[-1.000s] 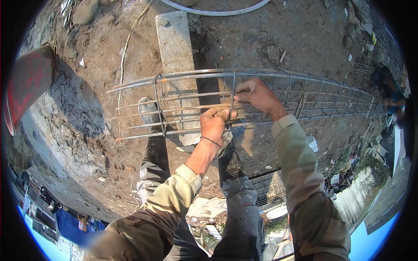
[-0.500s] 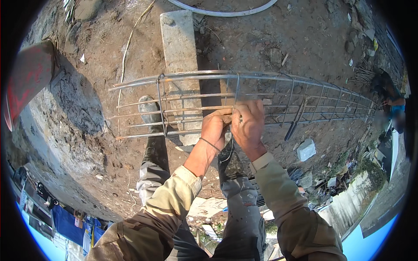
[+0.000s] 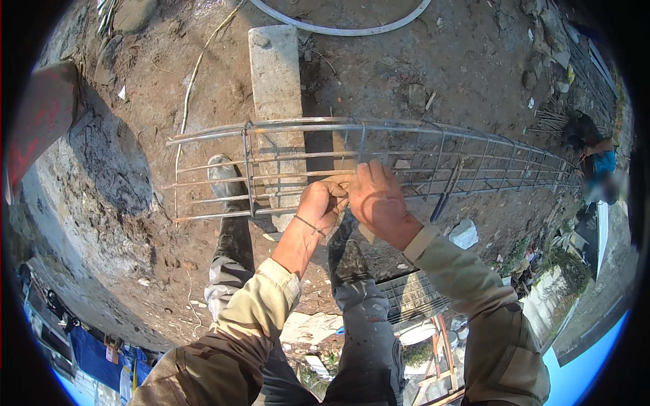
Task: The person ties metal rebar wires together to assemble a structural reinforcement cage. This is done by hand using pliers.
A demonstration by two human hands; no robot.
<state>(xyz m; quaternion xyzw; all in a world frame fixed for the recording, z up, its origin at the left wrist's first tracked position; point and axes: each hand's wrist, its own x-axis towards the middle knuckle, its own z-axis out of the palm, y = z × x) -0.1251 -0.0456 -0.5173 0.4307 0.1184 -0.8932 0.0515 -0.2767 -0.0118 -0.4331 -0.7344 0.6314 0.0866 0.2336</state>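
Head view | our left hand (image 3: pixel 323 205) curls nearly closed at the steel-bar cage (image 3: pixel 303 127), which crosses the concrete block (image 3: pixel 276 74) | our right hand (image 3: pixel 379 201) bends beside it, fingertips hidden | we cannot tell what either grips

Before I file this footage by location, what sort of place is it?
Probably an outdoor building site: there's a long steel rebar cage, a rough concrete slab passing beneath its left part, and bare earth for a floor.
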